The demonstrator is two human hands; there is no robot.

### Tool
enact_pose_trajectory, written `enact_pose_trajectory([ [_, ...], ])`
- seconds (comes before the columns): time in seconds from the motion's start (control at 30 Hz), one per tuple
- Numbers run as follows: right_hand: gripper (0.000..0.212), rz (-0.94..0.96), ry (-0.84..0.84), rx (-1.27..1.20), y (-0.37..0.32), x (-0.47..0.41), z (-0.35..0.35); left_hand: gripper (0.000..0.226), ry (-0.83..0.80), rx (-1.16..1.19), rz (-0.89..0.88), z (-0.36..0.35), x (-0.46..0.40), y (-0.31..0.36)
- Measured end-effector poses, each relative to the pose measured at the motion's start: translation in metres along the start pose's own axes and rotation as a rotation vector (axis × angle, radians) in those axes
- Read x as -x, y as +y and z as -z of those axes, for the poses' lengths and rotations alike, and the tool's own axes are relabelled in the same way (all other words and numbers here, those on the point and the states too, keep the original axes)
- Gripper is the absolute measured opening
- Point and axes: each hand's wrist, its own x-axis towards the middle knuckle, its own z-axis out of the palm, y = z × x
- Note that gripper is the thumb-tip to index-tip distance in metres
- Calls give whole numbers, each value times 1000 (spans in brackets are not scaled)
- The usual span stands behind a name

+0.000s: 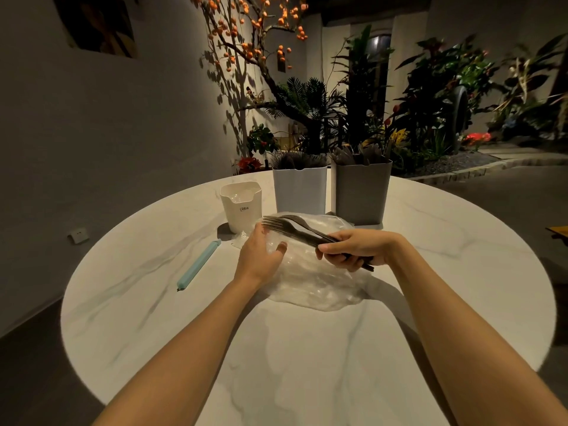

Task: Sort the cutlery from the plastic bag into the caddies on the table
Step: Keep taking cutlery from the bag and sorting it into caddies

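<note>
On the round table point(307, 364), the plastic bag point(313, 281) is lying flat, the left hand point(259, 256) pressing it with relaxed fingers. The right hand point(353, 249) is gripping a forks bundle point(289, 227) above it; tines should probably be kept level toward the white caddy point(299, 192).

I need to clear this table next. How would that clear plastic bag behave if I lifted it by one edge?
The plastic bag looks thin and crumpled, so it would probably sag rather than hold shape. It lies nearly flat under the left hand, so it is likely light. Its glossy film may slip between fingers.
</note>
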Motion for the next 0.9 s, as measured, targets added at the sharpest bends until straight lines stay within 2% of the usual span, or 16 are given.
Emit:
enact_pose_trajectory([
  [0.1, 19, 54, -33, -46, -1, -3, -2, 17, 32, 223, -39, 4, 3, 8],
  [0.27, 16, 137, 178, -15, -5, -15, -13, 33, -173, 482, -84, -4, 8, 20],
  [0.4, 16, 168, 173, -1, -11, -19, -21, 20, -122, 537, -42, -7, 5, 29],
  [0.6, 17, 198, 225, -59, -12, -20, -23, 34, -97, 625, 96, -5, 4, 32],
  [0.9, 22, 210, 161, -205, -17, -15, -25, 29, -48, 735, 152, -4, 5, 33],
])
